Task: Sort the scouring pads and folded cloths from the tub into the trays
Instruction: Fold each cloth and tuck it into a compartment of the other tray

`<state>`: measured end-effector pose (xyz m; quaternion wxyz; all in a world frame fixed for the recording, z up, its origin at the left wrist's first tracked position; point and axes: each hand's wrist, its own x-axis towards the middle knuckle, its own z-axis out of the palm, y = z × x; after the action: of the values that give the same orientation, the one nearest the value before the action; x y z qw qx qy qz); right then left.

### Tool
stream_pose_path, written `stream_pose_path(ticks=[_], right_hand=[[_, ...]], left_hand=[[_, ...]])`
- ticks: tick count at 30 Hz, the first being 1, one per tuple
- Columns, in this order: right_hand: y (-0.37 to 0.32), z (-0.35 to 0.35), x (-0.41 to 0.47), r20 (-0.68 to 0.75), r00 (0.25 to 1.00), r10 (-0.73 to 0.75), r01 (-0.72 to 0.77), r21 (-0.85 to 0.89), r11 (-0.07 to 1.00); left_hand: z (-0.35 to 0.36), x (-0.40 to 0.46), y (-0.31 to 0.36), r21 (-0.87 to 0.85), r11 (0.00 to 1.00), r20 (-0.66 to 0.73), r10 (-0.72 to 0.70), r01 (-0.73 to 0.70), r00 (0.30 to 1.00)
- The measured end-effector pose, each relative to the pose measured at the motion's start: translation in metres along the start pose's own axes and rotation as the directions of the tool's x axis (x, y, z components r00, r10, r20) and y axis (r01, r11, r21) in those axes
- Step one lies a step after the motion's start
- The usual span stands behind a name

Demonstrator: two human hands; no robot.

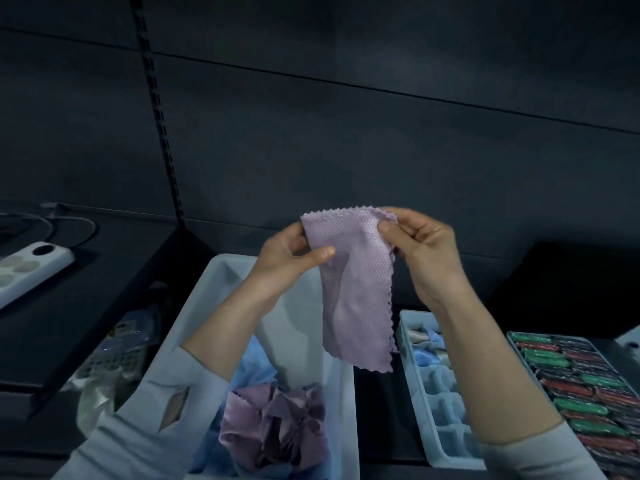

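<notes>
A lilac cloth (356,289) with zigzag edges hangs in the air above the white tub (207,292). My left hand (287,258) pinches its upper left edge and my right hand (422,247) pinches its upper right corner. Inside the tub lie crumpled purple cloths (277,431) and blue cloths (252,368). To the right stands a pale divided tray (446,410) with folded blue and white cloths (427,344) in its far cells. Further right, a tray (516,341) is filled with green and red scouring pads (585,393).
A white power strip (31,268) with cables lies on a dark shelf at the left. Plastic-wrapped packets (114,355) sit left of the tub. A dark slotted back wall (311,116) rises behind everything. A black box (571,282) stands at the back right.
</notes>
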<state>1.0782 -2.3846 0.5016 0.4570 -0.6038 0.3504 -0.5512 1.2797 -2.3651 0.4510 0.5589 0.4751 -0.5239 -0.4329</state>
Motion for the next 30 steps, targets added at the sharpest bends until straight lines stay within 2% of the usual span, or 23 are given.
stream_pose_path(ticks=[3,7,10,14,16,18,20,21,24,27,30], right_hand=[[-0.001,-0.013,0.003,-0.024,0.999,0.035,-0.035,-0.001,0.999],[0.001,-0.016,-0.002,0.017,0.995,0.098,-0.096,-0.094,0.991],[0.004,-0.016,-0.006,-0.008,0.995,0.102,-0.102,-0.167,0.981],[-0.005,-0.021,-0.007,0.006,0.997,0.078,-0.076,-0.126,0.989],[-0.013,-0.026,-0.009,0.094,0.993,0.076,-0.07,-0.068,0.995],[-0.022,-0.03,-0.009,0.202,0.975,0.089,-0.1,0.042,0.994],[-0.025,-0.03,-0.006,0.238,0.965,0.111,-0.133,0.078,0.988],[-0.023,-0.027,-0.003,0.208,0.971,0.122,-0.128,0.018,0.992],[-0.008,-0.015,0.006,0.015,0.994,0.112,-0.105,-0.243,0.964],[0.005,-0.003,0.009,-0.055,0.997,0.046,-0.061,-0.309,0.949],[0.007,0.01,0.006,-0.055,0.998,-0.02,0.004,-0.282,0.959]], left_hand=[[0.006,-0.002,0.014,-0.071,0.996,-0.085,0.041,-0.047,0.995],[0.011,-0.007,0.028,-0.036,0.996,-0.129,0.079,-0.084,0.989],[0.011,-0.011,0.03,0.025,0.991,-0.134,0.136,-0.134,0.982],[0.003,-0.01,0.023,0.088,0.975,-0.086,0.212,-0.205,0.973],[-0.003,-0.01,0.022,0.014,0.977,-0.046,0.212,-0.212,0.976],[-0.008,-0.012,0.024,-0.136,0.974,0.006,0.182,-0.18,0.983],[-0.01,-0.012,0.024,-0.187,0.972,0.019,0.147,-0.141,0.989],[-0.009,-0.009,0.023,-0.146,0.98,-0.017,0.131,-0.132,0.991],[-0.002,0.002,0.013,0.121,0.988,-0.141,0.115,-0.098,0.983],[0.007,0.005,0.005,0.319,0.941,-0.244,0.197,-0.113,0.95],[0.022,-0.002,0.006,0.361,0.911,-0.287,0.31,-0.197,0.907]])
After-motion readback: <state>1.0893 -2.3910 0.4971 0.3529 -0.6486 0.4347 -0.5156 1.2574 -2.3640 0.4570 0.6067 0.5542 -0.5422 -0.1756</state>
